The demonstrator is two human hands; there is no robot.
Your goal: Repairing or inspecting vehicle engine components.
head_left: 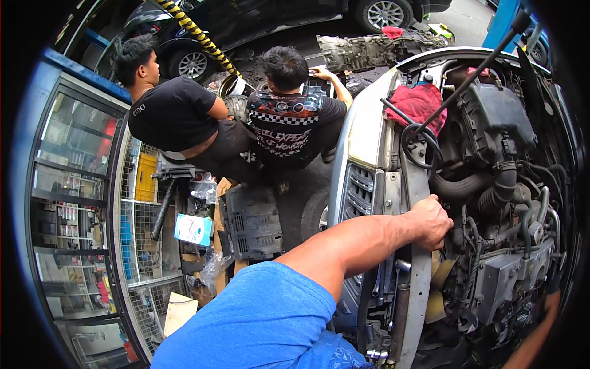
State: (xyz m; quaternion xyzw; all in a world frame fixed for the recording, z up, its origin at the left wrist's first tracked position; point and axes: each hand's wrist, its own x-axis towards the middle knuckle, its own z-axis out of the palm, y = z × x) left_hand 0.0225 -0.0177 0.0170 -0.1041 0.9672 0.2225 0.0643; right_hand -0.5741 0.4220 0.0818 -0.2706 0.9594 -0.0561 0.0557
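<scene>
My left arm, in a blue sleeve, reaches across to the open engine bay of a light-coloured car. My left hand (432, 222) is curled closed over the metal crossbar (415, 270) at the front of the bay. Right beside its knuckles lie hoses and the engine (501, 277). At the lower right, my right hand (552, 302) is down by the far side of the engine; shadow hides its fingers. Tools, among them a wrench (378, 281) and sockets (376, 355), rest along the bar near the grille.
Two people in black shirts (175, 114) (286, 117) crouch ahead, by the parts on the floor. A hood prop rod (473, 77) slants over the bay near a red cloth (418, 106). A gearbox (375, 50) lies beyond. Glass cabinets (74, 209) line the left.
</scene>
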